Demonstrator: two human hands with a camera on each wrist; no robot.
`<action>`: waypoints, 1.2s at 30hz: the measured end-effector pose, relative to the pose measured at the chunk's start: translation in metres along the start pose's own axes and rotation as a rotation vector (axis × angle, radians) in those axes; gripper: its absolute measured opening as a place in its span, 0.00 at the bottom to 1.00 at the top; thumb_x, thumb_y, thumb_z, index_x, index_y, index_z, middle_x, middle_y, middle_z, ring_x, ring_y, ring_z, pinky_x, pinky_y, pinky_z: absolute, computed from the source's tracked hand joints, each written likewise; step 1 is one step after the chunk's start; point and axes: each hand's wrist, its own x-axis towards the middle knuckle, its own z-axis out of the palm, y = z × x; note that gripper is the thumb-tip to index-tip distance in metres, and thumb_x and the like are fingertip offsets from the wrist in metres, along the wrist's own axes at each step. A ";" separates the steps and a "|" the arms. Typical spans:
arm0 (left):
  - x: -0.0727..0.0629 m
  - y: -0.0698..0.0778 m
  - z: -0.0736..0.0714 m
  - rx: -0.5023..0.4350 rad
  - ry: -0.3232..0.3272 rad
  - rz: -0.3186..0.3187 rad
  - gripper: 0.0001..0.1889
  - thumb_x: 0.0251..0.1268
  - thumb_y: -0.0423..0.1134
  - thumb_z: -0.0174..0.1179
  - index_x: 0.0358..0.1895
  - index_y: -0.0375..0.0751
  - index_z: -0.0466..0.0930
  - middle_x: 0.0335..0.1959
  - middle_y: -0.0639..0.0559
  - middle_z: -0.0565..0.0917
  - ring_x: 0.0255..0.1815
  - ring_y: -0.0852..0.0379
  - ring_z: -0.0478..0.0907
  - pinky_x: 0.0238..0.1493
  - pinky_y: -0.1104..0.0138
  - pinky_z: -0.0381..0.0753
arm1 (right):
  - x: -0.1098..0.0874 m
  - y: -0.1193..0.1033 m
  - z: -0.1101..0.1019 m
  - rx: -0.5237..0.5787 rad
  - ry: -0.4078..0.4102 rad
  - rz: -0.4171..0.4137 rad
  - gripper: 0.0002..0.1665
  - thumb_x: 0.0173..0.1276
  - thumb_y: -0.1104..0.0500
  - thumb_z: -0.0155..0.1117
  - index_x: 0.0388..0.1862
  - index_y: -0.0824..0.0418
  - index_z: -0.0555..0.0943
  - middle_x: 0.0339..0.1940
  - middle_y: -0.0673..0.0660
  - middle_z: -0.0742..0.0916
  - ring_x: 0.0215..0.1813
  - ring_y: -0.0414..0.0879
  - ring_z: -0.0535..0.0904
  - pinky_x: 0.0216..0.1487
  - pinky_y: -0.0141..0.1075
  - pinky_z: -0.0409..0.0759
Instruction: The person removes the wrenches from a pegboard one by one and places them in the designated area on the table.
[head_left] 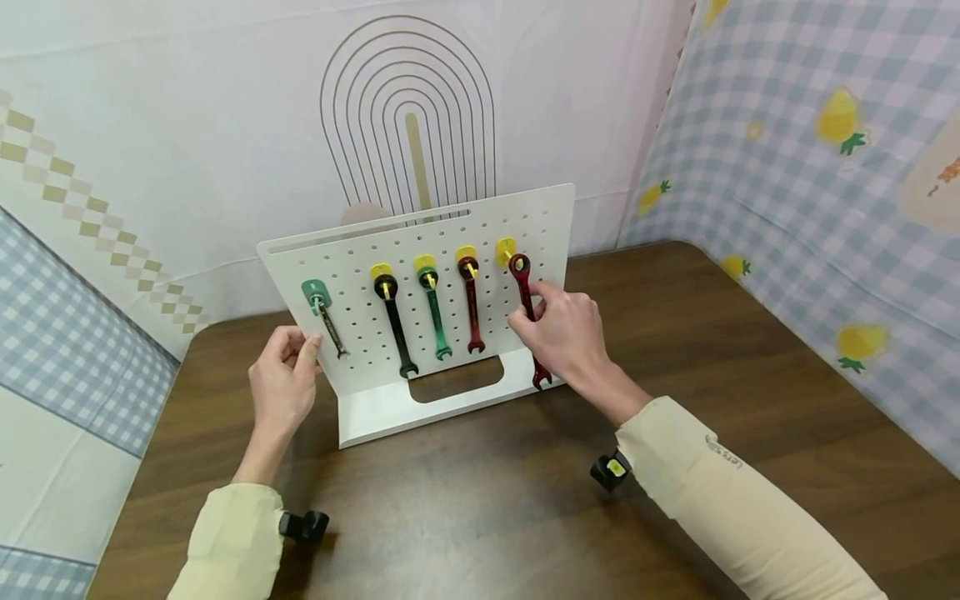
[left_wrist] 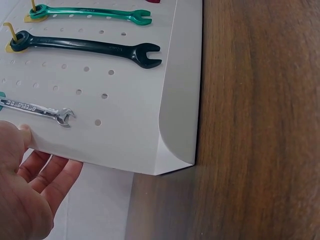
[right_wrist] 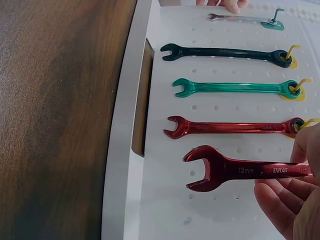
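Observation:
A white pegboard stands tilted on the table, wrenches hanging from its hooks. My right hand holds a dark red combination wrench by its shank, the open jaw downward; "13mm" is legible on it. The ring end is at the rightmost yellow hook; whether the hook passes through it, I cannot tell. My left hand pinches the board's left edge, thumb in front and fingers behind. Beside that thumb hangs a small silver wrench on a green hook.
Between the hands hang a black wrench, a green wrench and another red wrench on yellow hooks. The wooden table extends in front. Patterned cloth stands behind and at both sides.

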 end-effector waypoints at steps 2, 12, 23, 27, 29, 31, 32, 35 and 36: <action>0.000 0.000 0.000 0.002 -0.002 -0.003 0.10 0.79 0.38 0.63 0.44 0.32 0.78 0.35 0.33 0.87 0.23 0.83 0.74 0.26 0.87 0.77 | 0.000 0.000 -0.001 0.000 0.003 -0.005 0.19 0.64 0.60 0.62 0.49 0.69 0.87 0.18 0.56 0.88 0.17 0.45 0.78 0.22 0.42 0.81; 0.000 -0.001 0.000 0.005 0.003 -0.015 0.10 0.79 0.38 0.63 0.44 0.31 0.78 0.36 0.33 0.87 0.24 0.78 0.78 0.26 0.88 0.78 | 0.001 -0.001 -0.005 -0.011 0.031 -0.056 0.18 0.64 0.61 0.62 0.48 0.70 0.88 0.20 0.57 0.88 0.18 0.47 0.79 0.22 0.45 0.83; 0.000 -0.003 0.002 -0.026 0.009 0.006 0.11 0.79 0.37 0.63 0.44 0.30 0.78 0.34 0.33 0.86 0.25 0.81 0.76 0.27 0.88 0.79 | -0.002 0.012 -0.015 -0.012 0.079 -0.039 0.17 0.61 0.61 0.62 0.46 0.69 0.88 0.20 0.57 0.89 0.20 0.51 0.83 0.27 0.50 0.85; 0.001 -0.004 0.002 -0.028 0.014 0.012 0.11 0.78 0.36 0.63 0.43 0.29 0.77 0.34 0.32 0.86 0.24 0.81 0.76 0.27 0.88 0.79 | -0.004 0.020 -0.016 -0.029 0.072 -0.013 0.16 0.61 0.61 0.61 0.44 0.67 0.88 0.18 0.56 0.87 0.20 0.51 0.82 0.27 0.49 0.85; 0.001 -0.004 0.003 -0.033 0.013 0.009 0.11 0.78 0.36 0.63 0.43 0.29 0.77 0.34 0.31 0.86 0.24 0.81 0.76 0.27 0.88 0.79 | -0.004 0.024 -0.017 -0.039 0.063 -0.002 0.15 0.61 0.61 0.61 0.43 0.67 0.88 0.18 0.55 0.86 0.20 0.51 0.80 0.27 0.48 0.83; 0.001 -0.004 0.002 -0.032 0.013 0.005 0.11 0.79 0.36 0.63 0.43 0.29 0.77 0.35 0.31 0.86 0.24 0.81 0.76 0.27 0.88 0.79 | -0.005 0.027 -0.017 -0.045 0.046 0.008 0.15 0.61 0.61 0.61 0.42 0.66 0.88 0.18 0.55 0.86 0.20 0.50 0.79 0.26 0.46 0.82; 0.001 -0.004 0.002 -0.030 0.013 0.003 0.11 0.79 0.36 0.63 0.44 0.29 0.77 0.35 0.31 0.86 0.24 0.82 0.76 0.27 0.88 0.79 | -0.006 0.029 -0.017 -0.049 0.035 0.014 0.14 0.61 0.61 0.61 0.42 0.66 0.88 0.18 0.55 0.86 0.20 0.49 0.78 0.26 0.45 0.81; 0.000 -0.003 0.002 -0.026 0.010 0.000 0.11 0.79 0.36 0.63 0.44 0.29 0.77 0.35 0.30 0.86 0.24 0.84 0.75 0.27 0.88 0.79 | -0.007 0.034 -0.018 -0.066 -0.005 0.039 0.14 0.63 0.62 0.60 0.42 0.67 0.88 0.19 0.56 0.86 0.20 0.48 0.75 0.25 0.41 0.78; 0.000 -0.003 0.002 -0.024 0.010 -0.001 0.11 0.79 0.36 0.63 0.44 0.29 0.77 0.36 0.30 0.86 0.24 0.84 0.74 0.27 0.88 0.79 | -0.007 0.036 -0.019 -0.071 -0.021 0.049 0.14 0.63 0.62 0.60 0.42 0.67 0.88 0.20 0.57 0.86 0.20 0.48 0.75 0.24 0.40 0.77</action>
